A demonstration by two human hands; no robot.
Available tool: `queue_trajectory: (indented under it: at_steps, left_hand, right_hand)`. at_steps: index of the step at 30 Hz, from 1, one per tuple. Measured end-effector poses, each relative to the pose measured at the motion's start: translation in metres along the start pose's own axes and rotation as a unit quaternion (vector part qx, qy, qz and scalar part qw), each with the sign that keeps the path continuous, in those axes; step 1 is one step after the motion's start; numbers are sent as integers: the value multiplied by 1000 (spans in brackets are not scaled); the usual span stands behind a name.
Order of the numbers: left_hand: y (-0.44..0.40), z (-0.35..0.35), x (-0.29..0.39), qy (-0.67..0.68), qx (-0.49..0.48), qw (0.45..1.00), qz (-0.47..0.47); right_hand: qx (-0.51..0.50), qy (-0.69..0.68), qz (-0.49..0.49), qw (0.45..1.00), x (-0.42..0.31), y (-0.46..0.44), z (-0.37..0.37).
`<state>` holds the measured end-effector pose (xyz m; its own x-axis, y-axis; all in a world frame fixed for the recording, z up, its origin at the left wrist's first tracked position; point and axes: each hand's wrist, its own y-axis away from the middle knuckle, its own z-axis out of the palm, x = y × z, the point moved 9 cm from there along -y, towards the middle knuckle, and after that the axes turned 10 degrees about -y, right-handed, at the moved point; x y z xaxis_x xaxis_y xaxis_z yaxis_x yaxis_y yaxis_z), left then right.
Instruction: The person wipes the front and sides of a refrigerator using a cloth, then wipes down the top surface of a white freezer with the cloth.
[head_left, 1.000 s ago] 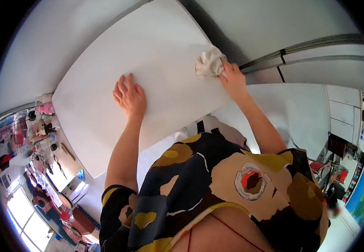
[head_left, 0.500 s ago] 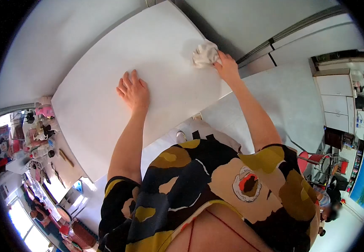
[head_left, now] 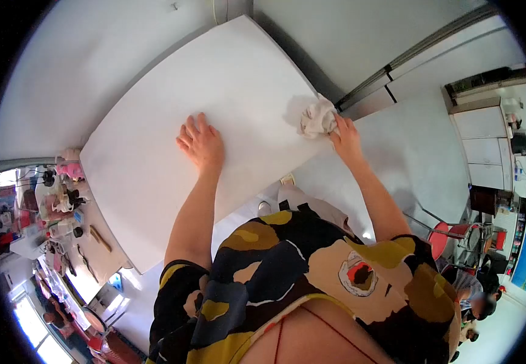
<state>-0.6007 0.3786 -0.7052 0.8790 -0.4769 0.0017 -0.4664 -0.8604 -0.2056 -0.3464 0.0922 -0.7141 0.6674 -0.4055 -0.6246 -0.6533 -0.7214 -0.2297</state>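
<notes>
A white tabletop [head_left: 172, 158] spreads out in front of me. My right hand [head_left: 346, 138] grips a crumpled off-white cloth [head_left: 319, 119] at the table's right edge, near its front corner. Part of the cloth bunches out beyond my fingertips and lies against the surface. Flat on the table, left of the middle, rests my left hand [head_left: 202, 144] with its fingers spread and nothing in it.
Left of the white table stands a cluttered side table [head_left: 108, 264] holding a brush, a pink item and several small things. Walls border the far edges. At right are white cabinets [head_left: 481, 145], a red chair [head_left: 439, 239] and people in the background.
My right hand has drawn the cloth toward me and slightly right, to the table's edge. The left hand stays on the tabletop; the whole view has shifted a little.
</notes>
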Motion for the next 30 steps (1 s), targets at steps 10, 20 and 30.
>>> queue_trajectory:
  at_steps: [10, 20, 30]
  left_hand:
    - [0, -4, 3, -17, -7, 1000, 13]
    - [0, 2, -1, -12, -19, 1000, 0]
    - [1, 1, -1, -18, -9, 1000, -3]
  right_hand:
    - [-27, 7, 23, 999, -9, -107, 46]
    - [-4, -38, 34, 999, 9, 13, -6]
    - [-50, -11, 20, 998, -5, -132, 61]
